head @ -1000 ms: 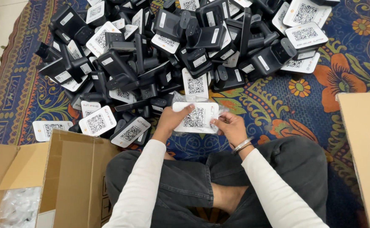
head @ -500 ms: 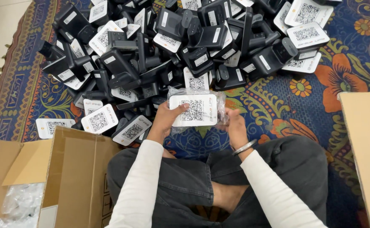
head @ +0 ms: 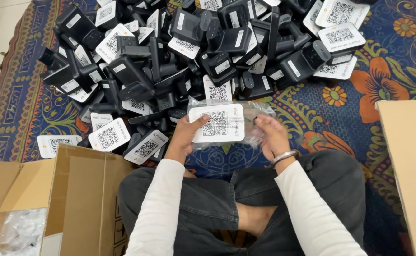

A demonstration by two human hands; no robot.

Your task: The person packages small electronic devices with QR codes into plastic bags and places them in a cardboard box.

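Plastic crinkles around the flat white rectangular placard with a black square code pattern point(head: 216, 123), which sits in a clear plastic sleeve point(head: 257, 118) held just above the person's lap, over the blue patterned rug with orange flowers point(head: 359, 90). The left hand point(head: 185, 135) is closed on the placard's left edge, thumb on the face and fingers behind. The right hand point(head: 270, 135) pinches the loose sleeve at the right edge, fingers curled into the film; a silver bangle point(head: 284, 156) circles that wrist.

As a judgement, the work in hand is fitting the placard and its sleeve together, and it goes best with the left grip steady and flat while the right hand keeps the film taut and square to the card, so no corner snags or creases the plastic.

Just beyond the hands lies a large heap of black plastic stands with white code labels point(head: 193, 47), jumbled at all angles, with several loose white placards point(head: 108, 135) at its near left edge and more point(head: 338, 33) at the upper right. An open brown cardboard box point(head: 75, 199) stands beside the left knee, with crumpled clear plastic bags point(head: 20, 234) inside its far side. Another cardboard box wall point(head: 407, 175) rises at the right edge. The person sits cross-legged in dark jeans point(head: 208, 204).
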